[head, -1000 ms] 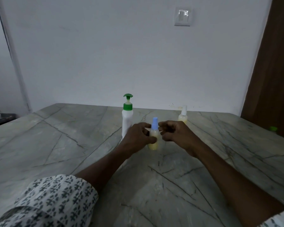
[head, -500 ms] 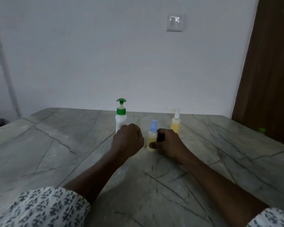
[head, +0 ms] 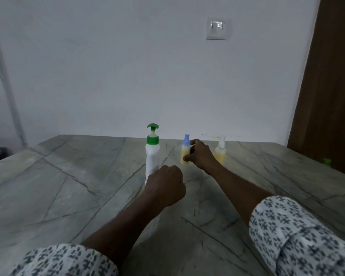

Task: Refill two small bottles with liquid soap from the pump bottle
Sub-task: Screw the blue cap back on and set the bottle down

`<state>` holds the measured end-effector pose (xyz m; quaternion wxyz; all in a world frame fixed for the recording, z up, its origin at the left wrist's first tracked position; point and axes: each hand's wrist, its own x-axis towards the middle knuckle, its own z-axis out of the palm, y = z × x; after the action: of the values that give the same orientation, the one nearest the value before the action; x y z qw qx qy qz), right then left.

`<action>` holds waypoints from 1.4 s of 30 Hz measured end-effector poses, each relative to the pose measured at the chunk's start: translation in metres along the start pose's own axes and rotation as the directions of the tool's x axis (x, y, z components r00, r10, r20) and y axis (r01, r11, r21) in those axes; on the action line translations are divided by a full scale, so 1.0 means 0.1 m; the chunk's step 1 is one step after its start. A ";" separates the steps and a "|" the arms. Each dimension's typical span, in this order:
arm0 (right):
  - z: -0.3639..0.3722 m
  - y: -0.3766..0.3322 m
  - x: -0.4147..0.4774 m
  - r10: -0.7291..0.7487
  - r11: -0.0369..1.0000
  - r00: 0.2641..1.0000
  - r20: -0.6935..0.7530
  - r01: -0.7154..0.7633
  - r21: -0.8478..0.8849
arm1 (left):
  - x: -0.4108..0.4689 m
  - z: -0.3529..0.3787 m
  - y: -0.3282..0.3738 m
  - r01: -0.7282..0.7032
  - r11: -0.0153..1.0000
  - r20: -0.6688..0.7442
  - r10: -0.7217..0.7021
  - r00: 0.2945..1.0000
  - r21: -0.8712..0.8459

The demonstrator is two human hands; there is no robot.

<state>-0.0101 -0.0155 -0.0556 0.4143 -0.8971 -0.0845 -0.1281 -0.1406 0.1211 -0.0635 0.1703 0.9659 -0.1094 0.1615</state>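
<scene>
While the right hand [head: 200, 156] wraps its fingers [head: 187, 157] around the small blue-capped bottle [head: 184, 150], which stands upright on the marble tabletop [head: 68, 186], the left hand [head: 165, 188] is curled into a loose fist, holding nothing, just in front of the white pump bottle [head: 152, 154]. A second small bottle [head: 220, 151] with a white cap stands just right of the right hand, yellow liquid inside.

Greens, yellows and grey veins
White pump bottle [head: 152, 158] with green top; yellow small bottles, one blue-capped [head: 185, 151], one white-capped [head: 220, 152]; grey-green veined worktop [head: 68, 186]; white sleeves [head: 299, 234] with dark floral print.
</scene>
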 end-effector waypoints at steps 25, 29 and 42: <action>0.01 -0.01 -0.16 -0.277 0.947 0.900 -0.337 0.197 -0.254 | 0.03 -0.26 0.04 -0.132 0.899 -0.788 -0.285 0.545 -0.417; -0.14 -0.52 -0.38 -0.334 0.936 0.870 -0.363 0.350 -0.024 | 0.10 -0.16 -0.19 0.200 0.810 -0.475 -0.501 0.723 -0.551; -0.42 -1.65 -0.16 -0.211 0.966 0.968 0.138 0.227 -0.119 | 0.24 -0.19 -0.55 0.232 0.574 0.032 -0.337 0.941 -0.785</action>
<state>-0.0743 0.0576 0.0852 0.3303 -0.9143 -0.2001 -0.1224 -0.1090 0.1747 -0.0541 0.6013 0.7890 -0.0011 0.1265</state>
